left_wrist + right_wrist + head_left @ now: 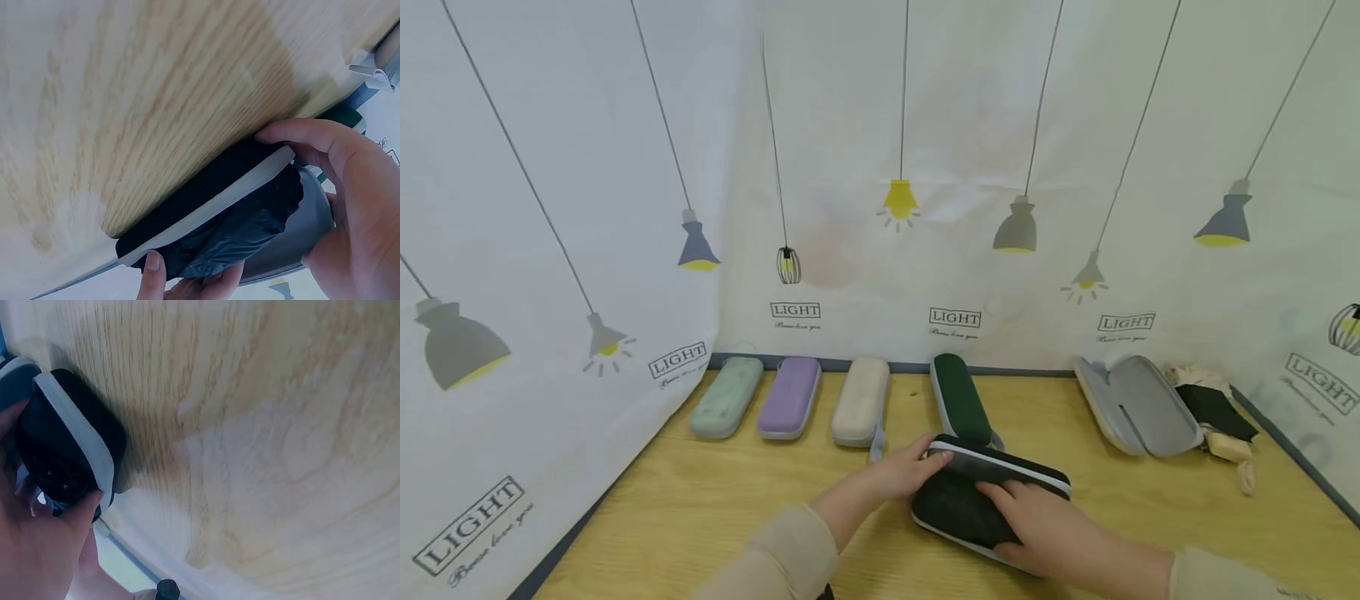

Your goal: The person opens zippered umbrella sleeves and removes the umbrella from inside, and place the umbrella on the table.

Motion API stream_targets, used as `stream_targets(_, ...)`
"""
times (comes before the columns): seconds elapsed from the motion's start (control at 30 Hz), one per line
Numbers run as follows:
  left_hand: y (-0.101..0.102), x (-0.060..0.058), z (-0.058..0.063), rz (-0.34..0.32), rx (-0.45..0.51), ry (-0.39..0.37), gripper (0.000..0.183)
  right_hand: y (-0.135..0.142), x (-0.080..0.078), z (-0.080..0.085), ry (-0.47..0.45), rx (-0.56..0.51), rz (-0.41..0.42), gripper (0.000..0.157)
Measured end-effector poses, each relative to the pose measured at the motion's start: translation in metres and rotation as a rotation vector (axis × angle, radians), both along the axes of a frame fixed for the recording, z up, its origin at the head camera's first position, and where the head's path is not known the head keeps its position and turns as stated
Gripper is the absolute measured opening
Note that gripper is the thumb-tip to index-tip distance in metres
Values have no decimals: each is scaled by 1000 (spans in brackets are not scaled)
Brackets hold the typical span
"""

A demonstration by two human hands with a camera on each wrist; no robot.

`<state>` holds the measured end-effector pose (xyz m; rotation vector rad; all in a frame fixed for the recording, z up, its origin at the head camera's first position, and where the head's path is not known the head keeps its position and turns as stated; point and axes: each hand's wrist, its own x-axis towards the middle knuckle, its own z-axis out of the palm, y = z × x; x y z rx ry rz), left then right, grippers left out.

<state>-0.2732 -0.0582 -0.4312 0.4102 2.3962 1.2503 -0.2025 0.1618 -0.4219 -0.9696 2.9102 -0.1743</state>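
I seem to be settling the dark material [240, 240] inside the open black case [973, 463], at the near side of the counter [700, 517]. My left hand [901, 472] grips its left end; my right hand [1052, 525] pinches the near rim, thumb on the pale zip edge [212, 205]. The next move likely calls for fingertips clear of that edge. The green case [961, 400] lies just behind, leaving more room leftward.

The right hand [40, 547] holds a black case [53, 447].

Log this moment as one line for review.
left hand: holds open black case | right hand: touches dark bundle inside | green case: closed, behind
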Motion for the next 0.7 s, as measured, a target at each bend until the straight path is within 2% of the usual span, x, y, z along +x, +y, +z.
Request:
stream_targets(0.1, -1, 1, -2, -1, 32, -5, 64, 0, 1, 0, 18, 3, 7, 67)
stream_targets(0.37, -4, 2, -3, 28, 66, -10, 66, 2, 4, 5, 169, 0, 23, 67)
stream_targets(0.5, -5, 2, -1, 30, 144, -56, 58, 8, 8, 14, 210, -30, 19, 69)
stream_targets(0.6, -6, 3, 0, 50, 207, -127, 49, 14, 12, 22, 253, -59, 38, 70)
stream_targets(0.7, -7, 4, 0, 65, 237, -149, 36, 20, 16, 29, 303, -74, 57, 72)
